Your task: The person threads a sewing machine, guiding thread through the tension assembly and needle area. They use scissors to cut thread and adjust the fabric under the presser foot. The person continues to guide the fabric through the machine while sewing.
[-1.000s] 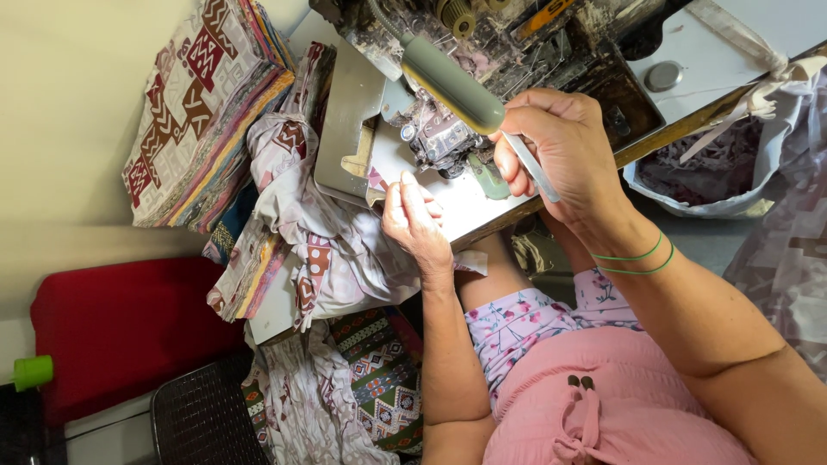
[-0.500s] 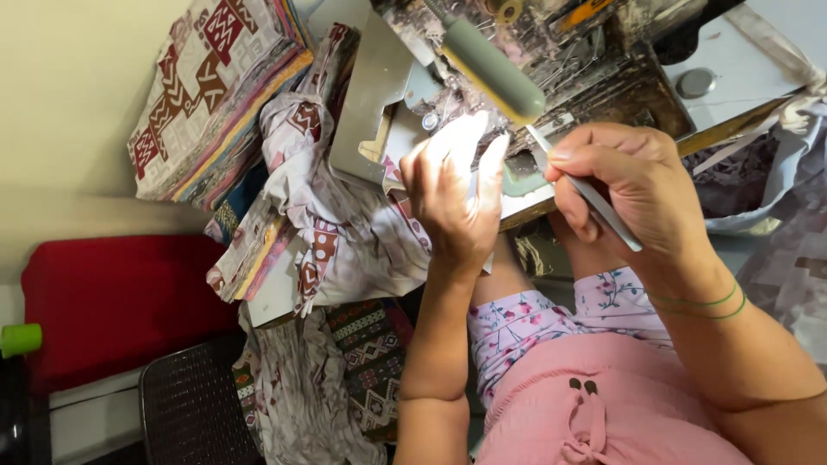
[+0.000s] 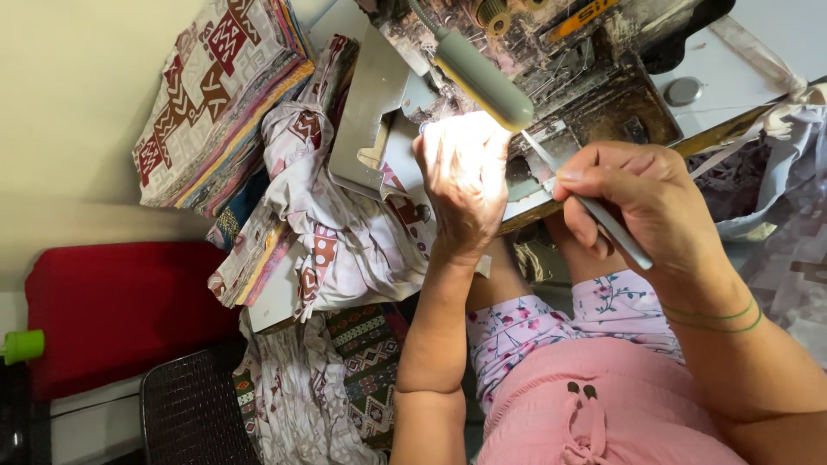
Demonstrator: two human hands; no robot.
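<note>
Cluttered around the sewing machine (image 3: pixel 551 77) on the tabletop (image 3: pixel 741 95), folded patterned cloth (image 3: pixel 215 95) is stacked by the wall, with a loose printed piece (image 3: pixel 345 250) draped over the edge. My right hand (image 3: pixel 642 207) has its grip clamped on thin metal tweezers (image 3: pixel 603 220) aimed at the needle area under the lamp (image 3: pixel 482 77), while my left hand (image 3: pixel 465 181) rests flat there, fingers loose, holding nothing. I judge the machine is only being readied, with the sewing of the cloth left to do.

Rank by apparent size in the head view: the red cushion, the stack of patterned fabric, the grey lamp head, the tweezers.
1. Red cushion and stack of patterned fabric: look alike, so unranked.
2. Grey lamp head.
3. Tweezers, held in the right hand, partly hidden.
</note>
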